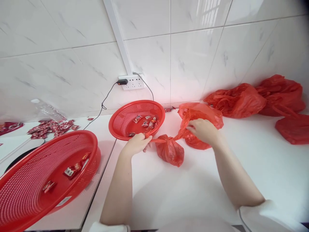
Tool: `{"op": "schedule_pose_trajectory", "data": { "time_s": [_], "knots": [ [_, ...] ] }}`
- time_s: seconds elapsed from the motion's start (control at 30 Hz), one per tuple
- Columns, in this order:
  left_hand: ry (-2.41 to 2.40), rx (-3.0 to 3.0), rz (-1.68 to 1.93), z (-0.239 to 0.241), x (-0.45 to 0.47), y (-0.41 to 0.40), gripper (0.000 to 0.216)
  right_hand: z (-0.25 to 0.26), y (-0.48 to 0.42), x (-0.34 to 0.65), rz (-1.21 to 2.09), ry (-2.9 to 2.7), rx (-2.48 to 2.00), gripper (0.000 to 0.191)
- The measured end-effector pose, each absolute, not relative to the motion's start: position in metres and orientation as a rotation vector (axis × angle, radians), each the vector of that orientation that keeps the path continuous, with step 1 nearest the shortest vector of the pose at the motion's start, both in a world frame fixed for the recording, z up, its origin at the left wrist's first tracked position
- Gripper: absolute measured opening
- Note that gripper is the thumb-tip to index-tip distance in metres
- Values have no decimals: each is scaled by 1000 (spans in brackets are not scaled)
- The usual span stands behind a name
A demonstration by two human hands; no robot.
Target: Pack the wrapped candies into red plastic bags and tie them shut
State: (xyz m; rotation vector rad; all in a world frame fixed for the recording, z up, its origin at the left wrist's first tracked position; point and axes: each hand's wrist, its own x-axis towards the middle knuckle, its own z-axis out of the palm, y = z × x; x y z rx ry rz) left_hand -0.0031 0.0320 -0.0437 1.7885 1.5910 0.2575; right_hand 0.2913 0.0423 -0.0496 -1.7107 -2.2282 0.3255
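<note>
A filled red plastic bag (171, 152) with a twisted neck rests at the middle of the white table, between my two hands. My left hand (137, 144) pinches one handle of it, pulled out to the left. My right hand (204, 129) has its fingers closed on the other handle, drawn up to the right, in front of a second red bag (205, 111) that lies crumpled behind. Just past my left hand stands a round red basket (116, 120) with several small wrapped snack packets (145, 123) in it.
A larger red basket (14, 180) with a few packets stands at left. Behind it are a pile of red packets (51, 128) and a clear bottle (47, 109). More red bags (241, 101) lie along the wall at right. A power strip (135, 82) with cables is on the tiled wall.
</note>
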Motion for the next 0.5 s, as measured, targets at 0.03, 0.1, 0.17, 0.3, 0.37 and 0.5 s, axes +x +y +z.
{"op": "schedule_pose_trajectory", "data": {
  "time_s": [0.03,0.1,0.17,0.3,0.37,0.5],
  "knots": [
    [1593,1791,241,-45,-1,33,51,-54,41,280,249,-2256,-1715,30],
    [1601,1809,220,-48,3,33,52,-63,38,257,278,-2330,-1592,37],
    [1597,1843,231,-47,6,32,55,-71,34,237,383,-2427,-1468,48],
    [1537,1887,204,-42,5,29,59,-70,32,232,493,-2592,-1363,15],
    [1494,1892,160,-41,2,29,59,-58,32,250,541,-2627,-1303,10],
    [1515,1877,95,-43,-4,32,51,-31,23,324,665,-2587,-1319,16]
  ]
}}
